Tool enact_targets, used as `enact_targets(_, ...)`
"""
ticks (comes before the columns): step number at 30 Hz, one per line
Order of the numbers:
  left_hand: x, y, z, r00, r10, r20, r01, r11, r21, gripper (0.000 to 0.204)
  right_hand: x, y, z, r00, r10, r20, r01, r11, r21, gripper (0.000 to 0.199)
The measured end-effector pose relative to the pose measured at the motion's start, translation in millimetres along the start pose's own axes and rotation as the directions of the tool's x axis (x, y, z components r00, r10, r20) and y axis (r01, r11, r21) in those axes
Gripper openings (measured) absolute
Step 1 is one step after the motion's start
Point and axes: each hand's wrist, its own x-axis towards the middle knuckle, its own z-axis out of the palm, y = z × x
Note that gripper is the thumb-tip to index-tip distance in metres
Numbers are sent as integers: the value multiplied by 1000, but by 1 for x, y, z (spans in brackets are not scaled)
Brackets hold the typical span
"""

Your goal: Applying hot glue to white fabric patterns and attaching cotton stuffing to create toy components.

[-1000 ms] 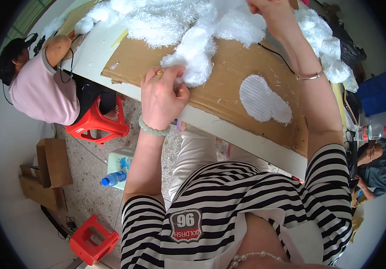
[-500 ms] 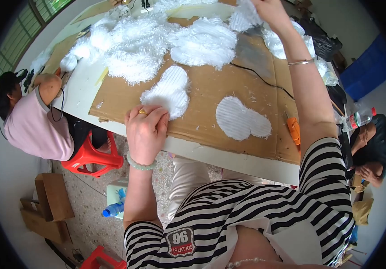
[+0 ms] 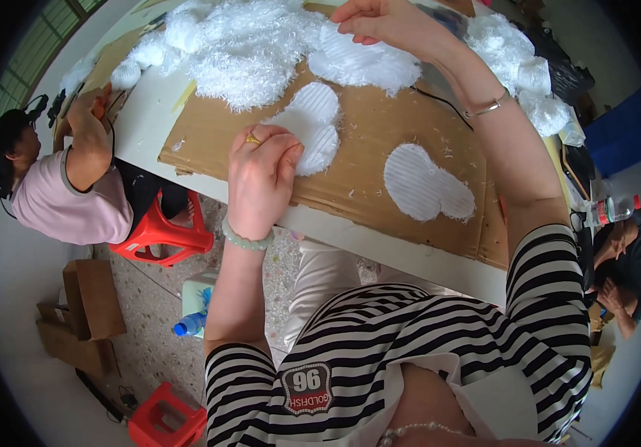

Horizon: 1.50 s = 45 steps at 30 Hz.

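While both hands are working on the cardboard sheet (image 3: pixel 380 160):
Left hand (image 3: pixel 261 175): pinching the near edge of a white ribbed fleece piece (image 3: pixel 311 123).
Right hand (image 3: pixel 384 22): fingers resting on the fluffy pile (image 3: pixel 253 48); grip unclear.
Risk: tugging is likely shedding fibres or dragging the piece off the board.

A person in a pink top (image 3: pixel 67 205) sat at the far left on a red plastic stool (image 3: pixel 160 235). Brown cardboard boxes (image 3: pixel 86 313) stood on the speckled floor, near a blue-capped bottle (image 3: pixel 190 324). Another red stool (image 3: pixel 167 421) sat lower down. At right, another seated person (image 3: pixel 626 261).
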Motion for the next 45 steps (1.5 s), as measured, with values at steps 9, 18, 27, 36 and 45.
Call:
enact_targets(9, -17, -14, -19, 959, -232, -161, 232, 972, -15, 10, -59, -17, 97, 896, -190, 401, 308, 917, -254, 21)
enact_targets(18, -41, -2, -15, 936, -313, -158, 293, 946, -139, 12, -53, -6, 91, 916, -64, 397, 95, 994, -60, 16)
enact_targets(27, -47, 1, -15, 885, -434, -168, 387, 886, -254, 10, -59, -19, 122, 906, -44, 420, 155, 959, -235, 16)
enact_targets(36, -43, 9, -12, 961, -164, -222, 166, 986, -10, 17, -58, -1, 105, 881, 56, 469, -233, 916, 328, 14)
enact_targets(45, -30, 7, 16, 995, 13, -96, 14, 961, 276, 16, -56, 4, 99, 911, 53, 409, -283, 802, 525, 13)
